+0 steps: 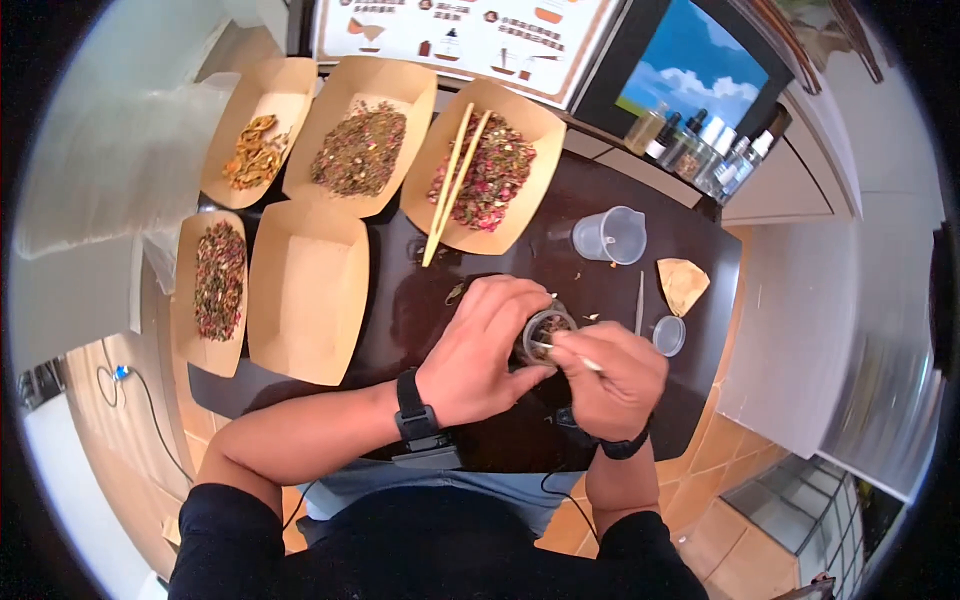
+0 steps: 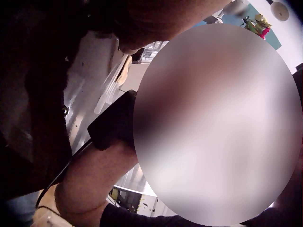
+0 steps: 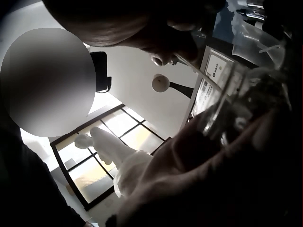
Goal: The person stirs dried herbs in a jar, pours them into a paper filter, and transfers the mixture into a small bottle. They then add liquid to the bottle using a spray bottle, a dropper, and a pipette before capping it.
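— Please, what did each grip hold?
— The left grip [image 1: 487, 355] was curled round a clear jar [image 1: 551, 326]. The right grip [image 1: 615, 380] pinched a thin pale stick [image 1: 592, 365].
— And how did these things point?
— The jar was between both grips, its mouth facing up; whether its base touched the worktop [image 1: 395, 315], I could not tell. The stick lay slantwise: one end was inside the jar's mouth, leftward of the right grip, and the other end pointed rightward and a little toward the person.
— What was near?
— A clear cup [image 1: 592, 240] stood beyond the right grip, and a small round lid [image 1: 669, 336] lay just rightward of it.
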### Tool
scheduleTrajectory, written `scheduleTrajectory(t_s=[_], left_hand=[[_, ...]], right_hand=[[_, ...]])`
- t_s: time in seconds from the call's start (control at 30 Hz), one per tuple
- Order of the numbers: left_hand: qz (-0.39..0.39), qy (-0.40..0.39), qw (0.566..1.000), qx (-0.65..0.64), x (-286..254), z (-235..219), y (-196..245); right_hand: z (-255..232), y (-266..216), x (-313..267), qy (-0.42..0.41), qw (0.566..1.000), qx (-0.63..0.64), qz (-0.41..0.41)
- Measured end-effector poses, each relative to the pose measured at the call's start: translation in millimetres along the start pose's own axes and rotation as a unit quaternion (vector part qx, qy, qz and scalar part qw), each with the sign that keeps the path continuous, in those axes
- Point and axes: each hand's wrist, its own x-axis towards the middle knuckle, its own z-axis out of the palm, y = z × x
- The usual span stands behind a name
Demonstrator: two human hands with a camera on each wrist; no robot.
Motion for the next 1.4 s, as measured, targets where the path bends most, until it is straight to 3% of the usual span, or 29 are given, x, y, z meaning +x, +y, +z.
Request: scheduleTrajectory(t_s=[0.03, 0.17, 0.33, 0.4, 0.5, 0.57, 0.67, 0.77, 0.83, 0.9, 0.93, 0.97, 1.03, 1.1, 1.17, 1.3, 1.4], left_hand=[[-0.005, 0.006, 1.0, 0.003, 0, 0, 0], [-0.003, 0.012, 1.0, -0.01, -1, -2, -1], [0.006, 0.011, 1.0, -0.012, -3, -3, -2], [0.005, 0.019, 1.0, -0.015, -3, -3, -2], [0.008, 0.012, 1.0, -0.02, -4, -3, -4], [0.009, 0.002, 1.0, -0.023, -4, -4, -3], [0.011, 0.002, 1.0, -0.027, -4, -5, -3], [0.004, 0.021, 1.0, -0.02, -5, -2, -4], [0.005, 0.022, 1.0, -0.021, -4, -1, -5], [0.003, 0.023, 1.0, -0.02, -5, -2, -5], [0.004, 0.025, 1.0, -0.019, -5, -2, -5], [0.006, 0.024, 1.0, -0.019, -5, -2, -4], [0.008, 0.02, 1.0, -0.02, -4, -1, -4], [0.006, 0.02, 1.0, -0.017, -4, -1, -5], [0.013, 0.035, 0.999, -0.013, -5, 0, -6], [0.008, 0.019, 1.0, -0.012, -3, -2, -5], [0.01, 0.025, 0.999, -0.019, -4, -3, -4]], right_hand=[[3, 2, 1, -0.058, 0.998, 0.001, -0.021], [-3, -12, 2, 0.008, 1.0, -0.012, -0.009], [1, -3, 0, -0.063, 0.997, -0.026, -0.038], [-7, -4, 1, 0.006, 0.998, -0.056, -0.037], [-4, -5, 3, -0.066, 0.996, -0.054, -0.012], [-2, -8, 3, -0.056, 0.996, -0.071, -0.026], [0, -4, 1, 0.025, 0.993, -0.097, -0.055], [6, -5, -2, 0.011, 0.996, -0.086, -0.029], [6, -4, -1, 0.049, 0.994, -0.082, -0.049], [5, -5, 2, 0.009, 0.993, -0.103, -0.066], [9, -2, -2, -0.02, 0.998, -0.058, -0.008], [10, -4, -4, -0.02, 0.998, -0.059, -0.007], [9, -8, -4, 0.037, 0.996, -0.077, -0.042], [7, -7, -2, 0.026, 0.996, -0.066, -0.046], [9, -4, 3, -0.091, 0.994, -0.048, -0.028], [5, -4, -9, 0.072, 0.997, -0.035, 0.005], [7, -6, -3, 0.015, 0.998, -0.05, 0.027]])
